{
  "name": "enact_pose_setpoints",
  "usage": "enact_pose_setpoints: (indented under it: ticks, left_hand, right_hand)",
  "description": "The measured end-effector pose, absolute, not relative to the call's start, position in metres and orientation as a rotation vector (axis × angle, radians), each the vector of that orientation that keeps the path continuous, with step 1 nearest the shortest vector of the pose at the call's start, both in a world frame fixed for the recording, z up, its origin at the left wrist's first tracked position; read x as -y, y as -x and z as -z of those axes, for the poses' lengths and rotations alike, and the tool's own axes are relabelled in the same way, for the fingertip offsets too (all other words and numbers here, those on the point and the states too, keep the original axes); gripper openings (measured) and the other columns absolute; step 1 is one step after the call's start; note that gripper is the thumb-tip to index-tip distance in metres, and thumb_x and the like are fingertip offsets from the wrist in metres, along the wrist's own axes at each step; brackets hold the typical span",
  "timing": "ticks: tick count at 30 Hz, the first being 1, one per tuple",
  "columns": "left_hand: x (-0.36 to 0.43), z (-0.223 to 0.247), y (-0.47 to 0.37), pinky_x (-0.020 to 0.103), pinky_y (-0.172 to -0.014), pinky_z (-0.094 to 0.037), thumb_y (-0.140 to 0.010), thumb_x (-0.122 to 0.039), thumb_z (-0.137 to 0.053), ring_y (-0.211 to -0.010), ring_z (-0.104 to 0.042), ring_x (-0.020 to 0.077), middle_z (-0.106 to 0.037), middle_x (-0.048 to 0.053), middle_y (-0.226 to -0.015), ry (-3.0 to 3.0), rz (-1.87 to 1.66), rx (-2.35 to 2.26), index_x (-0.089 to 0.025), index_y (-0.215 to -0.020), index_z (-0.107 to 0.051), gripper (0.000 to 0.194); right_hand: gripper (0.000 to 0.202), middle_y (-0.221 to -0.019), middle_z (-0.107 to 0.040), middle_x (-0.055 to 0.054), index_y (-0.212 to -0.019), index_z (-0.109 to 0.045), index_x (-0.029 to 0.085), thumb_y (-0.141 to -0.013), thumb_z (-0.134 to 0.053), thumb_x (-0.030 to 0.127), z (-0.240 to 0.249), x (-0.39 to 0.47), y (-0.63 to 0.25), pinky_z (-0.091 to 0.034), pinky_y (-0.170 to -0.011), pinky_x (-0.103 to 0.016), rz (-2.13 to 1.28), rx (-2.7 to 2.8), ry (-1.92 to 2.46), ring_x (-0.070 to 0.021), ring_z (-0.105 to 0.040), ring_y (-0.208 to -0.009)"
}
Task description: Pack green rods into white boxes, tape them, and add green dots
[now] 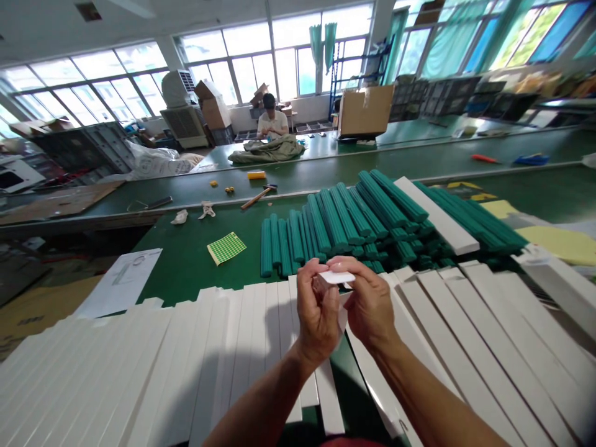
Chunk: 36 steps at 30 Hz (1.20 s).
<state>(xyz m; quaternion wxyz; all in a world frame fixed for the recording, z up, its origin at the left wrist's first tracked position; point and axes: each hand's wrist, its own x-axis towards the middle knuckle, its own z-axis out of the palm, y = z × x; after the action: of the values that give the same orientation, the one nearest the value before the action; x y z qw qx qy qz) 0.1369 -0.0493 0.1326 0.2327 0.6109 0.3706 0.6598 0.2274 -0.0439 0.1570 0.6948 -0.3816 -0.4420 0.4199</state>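
My left hand [317, 307] and my right hand [370, 304] meet at the end of a long, narrow white box [338, 277]. The fingers of both are curled round this end, the thumbs close to its flap; most of the box's body is hidden behind my hands. On either side lie rows of similar white boxes [195, 347], side by side. Just beyond my fingers is a pile of dark green ribbed rods [326, 223], with one white box [437, 214] lying across it.
A yellow-green sticker sheet [226, 248] and a paper drawing [121, 282] lie to the left. Farther back are a hammer [258, 196], a yellow roll [256, 176] and a red-handled tool [485, 159]. A co-worker [272, 121] sits behind a large cardboard box's [365, 112] bench.
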Motion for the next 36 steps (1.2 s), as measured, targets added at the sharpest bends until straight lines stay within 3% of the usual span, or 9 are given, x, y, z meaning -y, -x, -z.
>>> enact_pose_setpoints:
  ticks: [3, 5, 9, 11, 17, 26, 29, 32, 36]
  left_hand:
    - [0.045, -0.134, -0.124, 0.039, -0.090, -0.051, -0.098, -0.045, -0.036, -0.105, -0.059, 0.0224, -0.059, 0.012, -0.109, -2.004, -1.799, -1.021, -0.018, -0.118, -0.057, 0.039]
    - [0.042, -0.137, -0.116, 0.040, -0.089, -0.052, -0.097, -0.051, -0.036, -0.107, -0.059, 0.0245, -0.061, 0.014, -0.111, -2.139, -1.810, -1.007, -0.015, -0.118, -0.058, 0.047]
    - [0.037, -0.149, -0.104, 0.038, -0.089, -0.055, -0.092, -0.028, -0.055, -0.107, -0.061, 0.0229, -0.064, 0.015, -0.112, -2.309, -1.721, -1.028, -0.014, -0.119, -0.058, 0.030]
    - [0.035, -0.157, -0.100, 0.037, -0.088, -0.055, -0.090, -0.019, -0.056, -0.105, -0.062, 0.0220, -0.065, 0.015, -0.111, -2.376, -1.661, -0.970, -0.012, -0.121, -0.057, 0.032]
    - [0.033, -0.179, -0.088, 0.033, -0.081, -0.057, -0.091, -0.017, -0.055, -0.095, -0.062, 0.0183, -0.065, 0.013, -0.102, -2.457, -1.406, -0.958, -0.012, -0.121, -0.062, 0.031]
    - [0.031, -0.203, -0.080, 0.033, -0.074, -0.059, -0.096, -0.024, -0.046, -0.083, -0.063, 0.0163, -0.065, 0.011, -0.095, -2.627, -1.024, -1.054, -0.012, -0.122, -0.062, 0.033]
    - [0.030, -0.210, -0.078, 0.038, -0.084, -0.059, -0.097, -0.023, -0.044, -0.098, -0.066, 0.0207, -0.067, 0.014, -0.106, -2.758, -0.922, -0.971, -0.010, -0.120, -0.063, 0.032]
    - [0.030, -0.206, -0.080, 0.042, -0.100, -0.053, -0.097, -0.023, -0.046, -0.121, -0.058, 0.0264, -0.065, 0.019, -0.122, -2.927, -0.943, -0.834, -0.004, -0.119, -0.061, 0.033]
    - [0.031, -0.194, -0.081, 0.044, -0.104, -0.051, -0.093, -0.010, -0.049, -0.122, -0.058, 0.0286, -0.064, 0.022, -0.123, -3.140, -0.992, -0.832, 0.002, -0.119, -0.058, 0.030]
  right_hand:
    - [0.027, -0.097, -0.068, -0.007, -0.078, -0.073, 0.021, -0.082, -0.047, 0.022, -0.152, 0.043, -0.229, -0.050, -0.084, -0.037, -0.883, 1.026, 0.733, -0.0242, -0.062, -0.097]
    - [0.034, -0.108, -0.069, -0.010, -0.092, -0.074, 0.020, -0.084, -0.042, 0.026, -0.146, 0.046, -0.233, -0.048, -0.092, -0.041, -0.910, 1.057, 0.720, -0.0273, -0.061, -0.108]
    - [0.050, -0.139, -0.054, -0.010, -0.134, -0.054, 0.021, -0.086, -0.049, 0.032, -0.132, 0.054, -0.239, -0.047, -0.100, -0.042, -0.954, 1.308, 0.846, -0.0287, -0.054, -0.123]
    - [0.060, -0.144, -0.048, -0.011, -0.143, -0.041, 0.021, -0.086, -0.055, 0.031, -0.126, 0.056, -0.238, -0.048, -0.100, -0.040, -0.876, 1.432, 0.906, -0.0269, -0.054, -0.124]
    - [0.070, -0.137, -0.054, -0.015, -0.145, -0.032, 0.018, -0.082, -0.063, 0.024, -0.123, 0.053, -0.228, -0.048, -0.103, -0.040, -0.601, 1.595, 1.098, -0.0259, -0.056, -0.123]
    - [0.068, -0.139, -0.050, -0.017, -0.143, -0.031, 0.017, -0.081, -0.058, 0.020, -0.126, 0.049, -0.227, -0.049, -0.102, -0.043, -0.575, 1.711, 1.046, -0.0270, -0.055, -0.125]
    - [0.065, -0.133, -0.055, -0.017, -0.141, -0.033, 0.017, -0.081, -0.057, 0.019, -0.128, 0.048, -0.226, -0.050, -0.100, -0.042, -0.552, 1.714, 1.025, -0.0270, -0.057, -0.122]
    - [0.063, -0.127, -0.058, -0.016, -0.140, -0.034, 0.018, -0.082, -0.058, 0.022, -0.127, 0.046, -0.226, -0.053, -0.096, -0.041, -0.509, 1.705, 0.992, -0.0267, -0.059, -0.117]
    - [0.065, -0.131, -0.055, -0.016, -0.142, -0.032, 0.019, -0.084, -0.060, 0.025, -0.122, 0.044, -0.228, -0.053, -0.096, -0.040, -0.543, 1.736, 0.967, -0.0270, -0.057, -0.121]
